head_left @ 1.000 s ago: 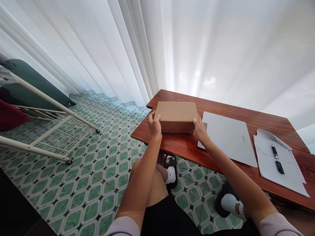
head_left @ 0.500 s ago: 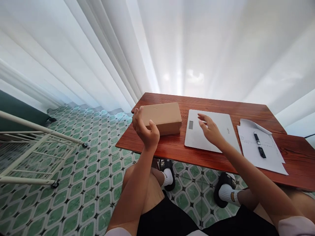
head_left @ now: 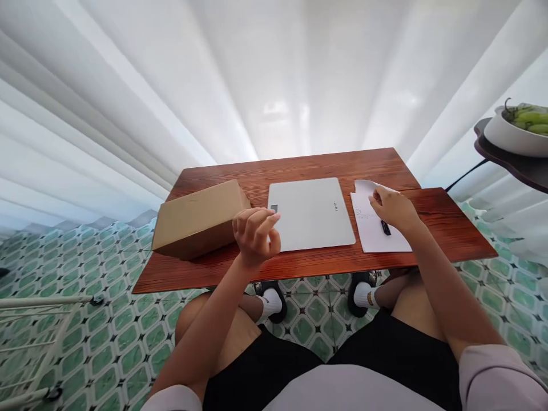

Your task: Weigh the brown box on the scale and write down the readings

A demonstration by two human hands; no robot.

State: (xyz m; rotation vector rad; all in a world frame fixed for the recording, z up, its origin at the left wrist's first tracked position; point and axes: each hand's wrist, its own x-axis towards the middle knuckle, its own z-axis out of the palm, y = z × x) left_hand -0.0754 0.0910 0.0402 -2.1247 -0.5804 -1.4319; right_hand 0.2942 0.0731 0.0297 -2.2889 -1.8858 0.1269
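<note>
A closed brown cardboard box lies on the left end of a red-brown wooden table. My left hand hovers just right of it, over the near left corner of a closed silver laptop, fingers loosely curled and holding nothing. My right hand is down on a white sheet of paper at the right end of the table. It covers most of a black pen, whose lower tip shows beneath the palm. Whether the fingers grip the pen is hidden.
White curtains hang behind the table. A dark side shelf at the right carries a white bowl of green produce, with a black cable below it. A white metal rack stands on the green tiled floor at the left.
Both hands let go of the box. My right hand moved across the laptop to the paper and pen. My left hand lifted off to the right. The view swung right.
</note>
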